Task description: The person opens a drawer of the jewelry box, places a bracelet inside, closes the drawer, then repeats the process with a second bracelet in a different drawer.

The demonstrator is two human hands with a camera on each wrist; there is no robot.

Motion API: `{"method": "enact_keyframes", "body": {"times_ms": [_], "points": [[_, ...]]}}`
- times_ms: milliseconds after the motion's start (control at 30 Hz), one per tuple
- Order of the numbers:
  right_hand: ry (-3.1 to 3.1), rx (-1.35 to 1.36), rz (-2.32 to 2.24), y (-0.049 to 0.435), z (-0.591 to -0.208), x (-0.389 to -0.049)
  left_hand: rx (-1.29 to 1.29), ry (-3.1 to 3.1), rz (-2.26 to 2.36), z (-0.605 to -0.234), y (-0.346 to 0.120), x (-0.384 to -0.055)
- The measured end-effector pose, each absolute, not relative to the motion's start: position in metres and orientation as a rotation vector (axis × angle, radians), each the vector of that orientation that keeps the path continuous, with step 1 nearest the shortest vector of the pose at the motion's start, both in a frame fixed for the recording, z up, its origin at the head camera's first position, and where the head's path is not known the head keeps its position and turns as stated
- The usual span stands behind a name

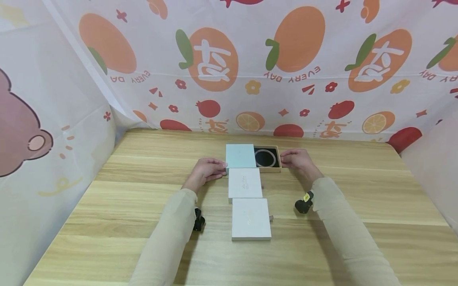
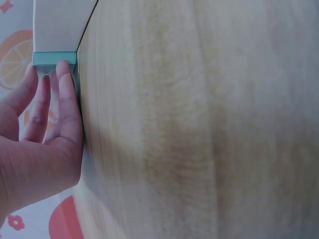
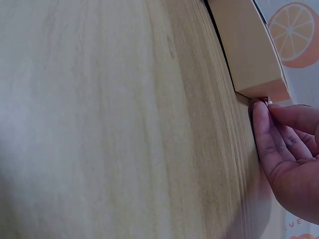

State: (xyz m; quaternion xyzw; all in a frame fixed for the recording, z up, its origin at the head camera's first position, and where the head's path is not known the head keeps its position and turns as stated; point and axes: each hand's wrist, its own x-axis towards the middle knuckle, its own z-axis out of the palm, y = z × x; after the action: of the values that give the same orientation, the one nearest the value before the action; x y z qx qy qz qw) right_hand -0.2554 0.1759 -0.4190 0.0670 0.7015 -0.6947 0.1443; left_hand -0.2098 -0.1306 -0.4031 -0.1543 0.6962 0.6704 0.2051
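Observation:
A light blue box sleeve (image 1: 240, 155) lies at the back of the column of boxes, with its tan drawer (image 1: 279, 157) slid partway out to the right. Inside, on a black lining, sits a pale ring-shaped bangle (image 1: 275, 159). My left hand (image 1: 209, 170) grips the sleeve's left end, thumb on one edge and fingers on the other, around its teal end (image 2: 44, 58). On the opposite side, my right hand (image 1: 297, 159) pinches a small brown pull tab (image 3: 265, 99) on the drawer's end between thumb and forefinger.
Two white boxes line up toward me: the middle one (image 1: 245, 182) touches the blue sleeve, and the nearest one (image 1: 251, 218) has a tab on its right. All stand on a wooden table (image 1: 136, 222). A fruit-print cloth (image 1: 250, 55) hangs behind the table.

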Motion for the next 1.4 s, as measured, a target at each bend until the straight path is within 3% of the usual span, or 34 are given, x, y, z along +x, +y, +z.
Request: {"method": "enact_keyframes", "body": {"times_ms": [900, 1400], "points": [[2.085, 0.072, -1.823, 0.169, -0.414, -0.258, -0.448, 1.944, 1.865, -0.404, -0.130, -0.209], [2.043, 0.147, -1.893, 0.164, -0.411, -0.257, -0.443, 1.948, 1.869, -0.404, -0.130, -0.210]]}}
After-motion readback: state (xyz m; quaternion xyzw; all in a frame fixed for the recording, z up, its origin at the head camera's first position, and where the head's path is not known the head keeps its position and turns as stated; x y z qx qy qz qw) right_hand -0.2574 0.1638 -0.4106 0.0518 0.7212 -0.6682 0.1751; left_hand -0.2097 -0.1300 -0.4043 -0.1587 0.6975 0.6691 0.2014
